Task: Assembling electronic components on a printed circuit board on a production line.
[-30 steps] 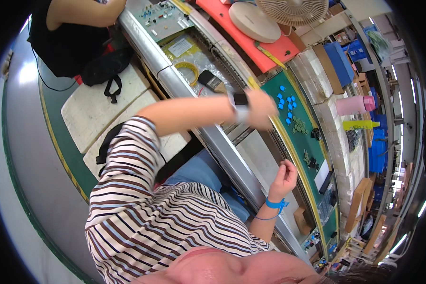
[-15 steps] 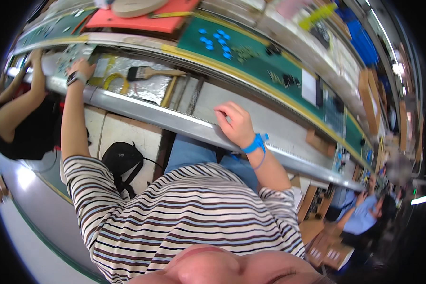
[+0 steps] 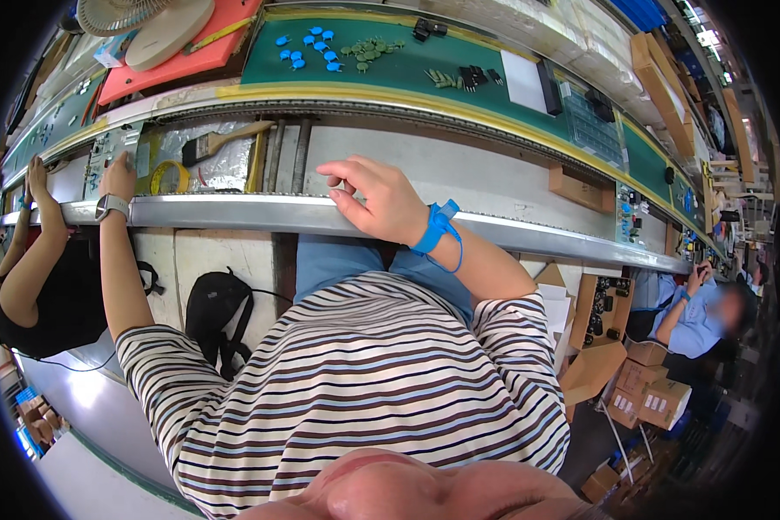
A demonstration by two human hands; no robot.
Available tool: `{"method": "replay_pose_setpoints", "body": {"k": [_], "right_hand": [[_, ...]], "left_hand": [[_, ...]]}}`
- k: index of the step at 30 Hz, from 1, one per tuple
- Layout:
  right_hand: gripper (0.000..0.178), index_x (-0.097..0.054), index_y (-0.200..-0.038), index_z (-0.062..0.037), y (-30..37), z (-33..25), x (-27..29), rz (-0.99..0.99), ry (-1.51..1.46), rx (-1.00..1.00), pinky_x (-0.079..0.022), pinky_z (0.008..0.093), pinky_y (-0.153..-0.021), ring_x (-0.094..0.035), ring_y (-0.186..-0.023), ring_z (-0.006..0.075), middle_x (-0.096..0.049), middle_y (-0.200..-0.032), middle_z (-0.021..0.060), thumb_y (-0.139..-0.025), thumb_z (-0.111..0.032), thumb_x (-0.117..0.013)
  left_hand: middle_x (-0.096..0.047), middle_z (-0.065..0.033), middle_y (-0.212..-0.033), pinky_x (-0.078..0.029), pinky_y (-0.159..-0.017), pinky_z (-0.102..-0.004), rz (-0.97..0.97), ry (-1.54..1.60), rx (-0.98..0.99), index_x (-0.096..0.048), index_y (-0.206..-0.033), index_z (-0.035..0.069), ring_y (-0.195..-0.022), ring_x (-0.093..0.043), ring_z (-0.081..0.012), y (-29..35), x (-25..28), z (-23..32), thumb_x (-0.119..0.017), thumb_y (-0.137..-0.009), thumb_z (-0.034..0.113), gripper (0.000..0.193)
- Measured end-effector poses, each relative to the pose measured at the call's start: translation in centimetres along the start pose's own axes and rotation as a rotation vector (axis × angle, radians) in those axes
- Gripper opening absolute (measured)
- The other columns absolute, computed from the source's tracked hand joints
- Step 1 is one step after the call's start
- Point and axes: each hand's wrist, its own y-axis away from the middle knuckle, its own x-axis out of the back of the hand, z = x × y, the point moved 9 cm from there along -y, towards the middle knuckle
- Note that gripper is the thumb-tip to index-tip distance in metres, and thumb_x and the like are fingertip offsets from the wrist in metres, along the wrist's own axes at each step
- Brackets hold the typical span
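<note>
My left hand [image 3: 119, 176], wearing a watch, is at the near edge of a circuit board [image 3: 104, 149] on the conveyor line. Its fingertips are hidden, so whether it grips the board cannot be told. My right hand [image 3: 373, 198] hovers above the metal rail [image 3: 269, 211] with fingers loosely bent, thumb apart and nothing in it. A blue wrist strap [image 3: 436, 227] circles that wrist. Between my hands, a wooden-handled brush [image 3: 225, 141] and a yellow tape roll [image 3: 169, 178] lie on a clear-covered tray [image 3: 231, 173].
Beyond the line, a green-topped shelf [image 3: 381, 80] bears blue disc-shaped parts [image 3: 328, 49], green disc parts [image 3: 368, 52] and black parts [image 3: 475, 78]. A fan [image 3: 169, 39] stands on a red pad [image 3: 169, 69]. Co-workers sit at left [image 3: 39, 286] and right [image 3: 698, 321]. Another board [image 3: 628, 217] is at right.
The view has swung and levelled. My right hand's fingers have spread a little from the thumb, and it is nearer the rollers. My left hand stays by the circuit board.
</note>
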Motion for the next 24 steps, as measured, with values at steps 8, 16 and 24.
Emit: {"method": "replay_pose_setpoints", "body": {"k": [8,16,24], "right_hand": [[0.031,-0.056,-0.106,-0.0033,1.9,-1.0,2.9,0.012,-0.067,-0.007,-0.046,0.0260,-0.059,-0.055,-0.063,0.0165,-0.060,-0.082,0.0076,-0.075,0.000,-0.058],[0.030,-0.056,-0.105,-0.0022,4.1,-2.7,6.1,0.062,-0.078,0.028,-0.046,0.0259,-0.059,-0.055,-0.063,0.0165,-0.060,-0.082,0.0078,-0.076,0.003,-0.057],[0.030,-0.056,-0.106,0.0007,6.4,-5.2,10.4,0.132,-0.134,0.131,-0.047,0.0249,-0.059,-0.057,-0.066,0.0162,-0.063,-0.087,0.0123,-0.077,0.007,-0.056]], "left_hand": [[-0.063,-0.0210,-0.092,-0.048,-0.075,-0.0456,0.084,0.037,-0.093,-0.054,-0.118,0.012,-0.084,-0.060,-0.0371,3.5,3.7,7.2,-0.053,-0.076,0.014,0.042],[-0.063,-0.0209,-0.092,-0.048,-0.074,-0.0443,0.045,0.157,-0.240,-0.051,-0.120,0.011,-0.084,-0.060,-0.0378,7.4,6.0,15.7,-0.060,-0.076,0.022,0.046],[-0.054,-0.0144,-0.120,-0.044,-0.088,-0.0392,0.181,0.048,-0.731,-0.053,-0.120,0.010,-0.104,-0.055,-0.0326,13.2,10.4,26.4,-0.061,-0.079,0.029,0.046]]}}
